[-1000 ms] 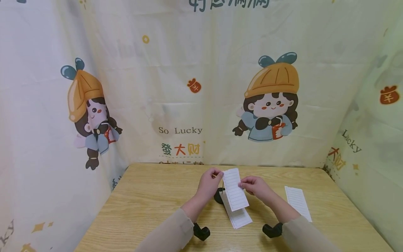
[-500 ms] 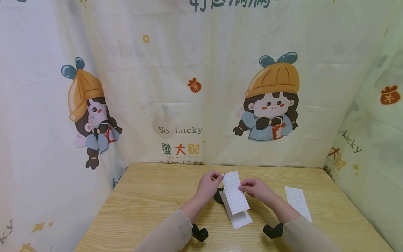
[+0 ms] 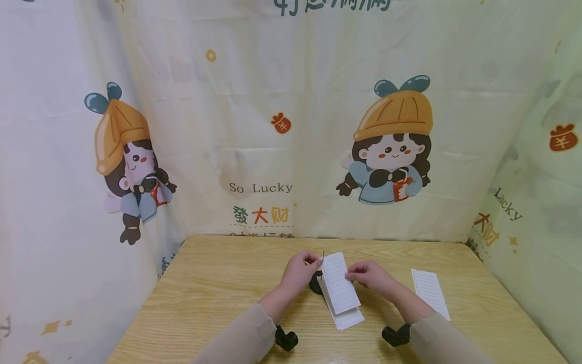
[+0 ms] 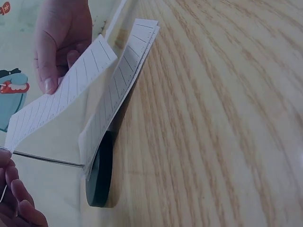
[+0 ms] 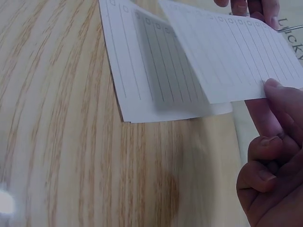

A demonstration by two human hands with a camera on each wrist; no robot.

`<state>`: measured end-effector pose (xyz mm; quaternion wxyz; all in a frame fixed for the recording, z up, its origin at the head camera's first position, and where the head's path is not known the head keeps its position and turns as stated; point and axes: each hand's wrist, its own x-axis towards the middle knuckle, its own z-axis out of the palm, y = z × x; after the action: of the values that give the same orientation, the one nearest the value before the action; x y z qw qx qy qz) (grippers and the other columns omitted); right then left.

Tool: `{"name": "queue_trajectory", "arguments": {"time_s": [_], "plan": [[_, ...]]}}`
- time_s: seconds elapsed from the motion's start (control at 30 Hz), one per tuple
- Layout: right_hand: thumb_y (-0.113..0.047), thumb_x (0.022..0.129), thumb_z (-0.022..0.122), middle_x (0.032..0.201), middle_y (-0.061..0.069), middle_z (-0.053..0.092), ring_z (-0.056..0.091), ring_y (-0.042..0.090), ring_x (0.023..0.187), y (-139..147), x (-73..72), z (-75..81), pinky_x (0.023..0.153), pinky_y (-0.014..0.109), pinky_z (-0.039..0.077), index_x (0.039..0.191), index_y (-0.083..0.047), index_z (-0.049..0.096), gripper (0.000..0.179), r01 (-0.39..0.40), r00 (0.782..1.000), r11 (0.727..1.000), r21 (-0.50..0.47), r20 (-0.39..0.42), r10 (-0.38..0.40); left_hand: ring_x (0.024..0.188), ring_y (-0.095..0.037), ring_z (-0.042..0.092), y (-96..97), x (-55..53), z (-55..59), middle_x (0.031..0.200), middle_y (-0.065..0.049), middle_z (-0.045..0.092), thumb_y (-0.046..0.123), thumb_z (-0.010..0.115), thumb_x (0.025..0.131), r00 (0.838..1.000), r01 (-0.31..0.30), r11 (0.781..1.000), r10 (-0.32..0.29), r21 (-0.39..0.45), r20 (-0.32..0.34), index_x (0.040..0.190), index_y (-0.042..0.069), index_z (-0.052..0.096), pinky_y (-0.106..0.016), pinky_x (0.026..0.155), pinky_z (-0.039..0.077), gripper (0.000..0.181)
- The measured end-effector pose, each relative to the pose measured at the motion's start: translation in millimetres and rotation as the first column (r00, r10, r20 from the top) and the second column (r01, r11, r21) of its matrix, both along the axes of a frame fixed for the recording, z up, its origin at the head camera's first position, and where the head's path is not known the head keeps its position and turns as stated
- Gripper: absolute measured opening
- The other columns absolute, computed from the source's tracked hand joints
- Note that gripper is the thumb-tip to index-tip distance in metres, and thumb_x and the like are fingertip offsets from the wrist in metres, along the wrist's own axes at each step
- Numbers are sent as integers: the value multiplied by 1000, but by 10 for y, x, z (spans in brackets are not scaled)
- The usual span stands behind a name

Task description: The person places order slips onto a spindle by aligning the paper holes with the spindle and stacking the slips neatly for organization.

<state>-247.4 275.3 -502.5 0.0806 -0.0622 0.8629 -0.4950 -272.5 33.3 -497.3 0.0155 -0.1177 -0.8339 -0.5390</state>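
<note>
A lined paper slip (image 3: pixel 340 285) slants over the table, held between both hands. My left hand (image 3: pixel 297 273) pinches its upper left corner, right at the thin metal rod (image 4: pixel 47 160) of a paper spike with a round black base (image 4: pixel 100 184). The rod's tip shows just above that corner in the head view. With thumb and fingers, my right hand (image 3: pixel 373 279) pinches the slip's right edge. Below it, more lined slips (image 4: pixel 120 78) lie at the foot of the rod, angled up from the table on the base side. The held slip covers most of them in the head view.
To the right of my right hand, another small pile of lined slips (image 3: pixel 429 293) lies on the wooden table (image 3: pixel 218 283). A printed curtain (image 3: pixel 254 151) hangs behind the table's back edge and along both sides. Black camera mounts (image 3: pixel 286 339) hang under both wrists.
Both hands have lowered the slip slightly, closer to the slips below. More of the rod's tip now stands out above its corner.
</note>
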Motion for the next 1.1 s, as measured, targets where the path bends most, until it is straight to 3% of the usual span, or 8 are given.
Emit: {"name": "queue_trajectory", "arguments": {"time_s": [0.33, 0.63, 1.1], "plan": [[-25, 92, 72, 83, 2, 65, 52, 18, 74, -23, 23, -45, 65, 30, 43, 94, -10, 74, 15, -38, 998, 993, 110, -51, 44, 73, -12, 52, -25, 10, -50, 82, 7, 60, 27, 71, 93, 999, 20, 996, -23, -87, -32, 85, 18, 68, -29, 66, 44, 12], [-23, 92, 72, 76, 1, 65, 48, 17, 69, -37, 71, -49, 62, 29, 38, 87, -8, 72, 16, -114, 992, 982, 152, -29, 119, 71, -11, 51, -42, 2, -127, 79, 6, 60, 27, 71, 92, 999, 32, 985, -32, -169, 7, 83, 17, 66, -28, 64, 43, 15], [-22, 90, 73, 69, -1, 63, 53, 13, 66, -32, 71, -93, 62, 27, 42, 81, -8, 71, 17, -164, 986, 967, 196, 17, 164, 68, -14, 50, -48, 19, -185, 76, 4, 58, 25, 73, 89, 999, 36, 959, -25, -281, 40, 78, 15, 64, -29, 63, 41, 17]]}}
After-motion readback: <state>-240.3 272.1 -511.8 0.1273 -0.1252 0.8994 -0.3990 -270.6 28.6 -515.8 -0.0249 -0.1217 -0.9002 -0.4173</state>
